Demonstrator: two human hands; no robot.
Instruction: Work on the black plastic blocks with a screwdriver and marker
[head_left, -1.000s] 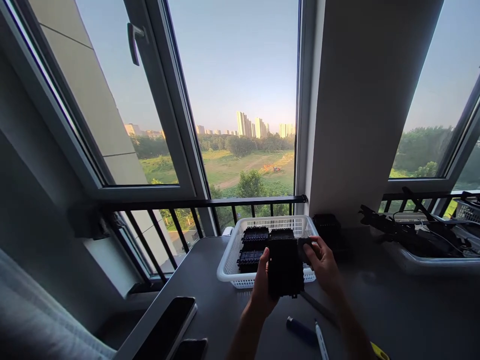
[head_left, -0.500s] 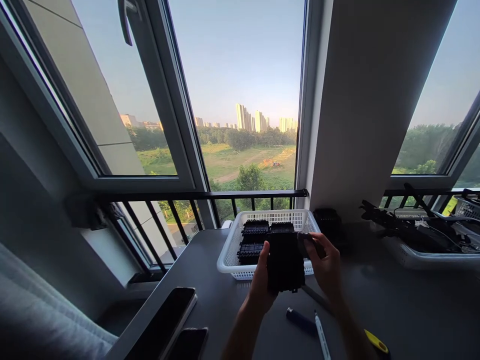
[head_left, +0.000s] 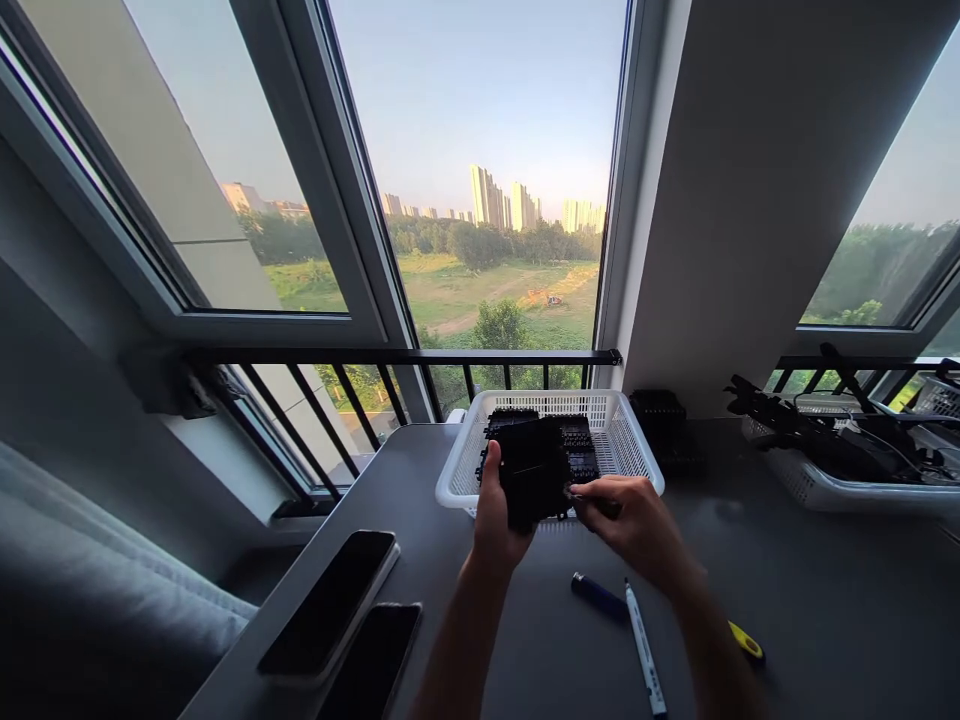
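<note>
My left hand (head_left: 499, 525) is closed around the left side of a flat black plastic part (head_left: 534, 470), thumb along its edge. The part is tilted and held over the front of a white plastic basket (head_left: 652, 475). At its lower right edge my right hand (head_left: 626, 515) pinches with thumb and fingertips. Whatever lies in that pinch is too dark and small to make out. Similar black ribbed parts (head_left: 576, 432) lie in the basket behind, partly covered by the held one.
On the grey table (head_left: 525, 640) lie a white marker (head_left: 643, 645), a dark blue cylinder (head_left: 598, 595) and a yellow-handled tool (head_left: 746, 642). Two phones (head_left: 334, 600) rest at left. Black parts (head_left: 660, 415) and a second basket (head_left: 847, 490) with black pieces stand at right.
My right hand has moved from the part's upper right corner down to its lower right edge. The held part has shifted left and tilted, and the view has turned slightly downward.
</note>
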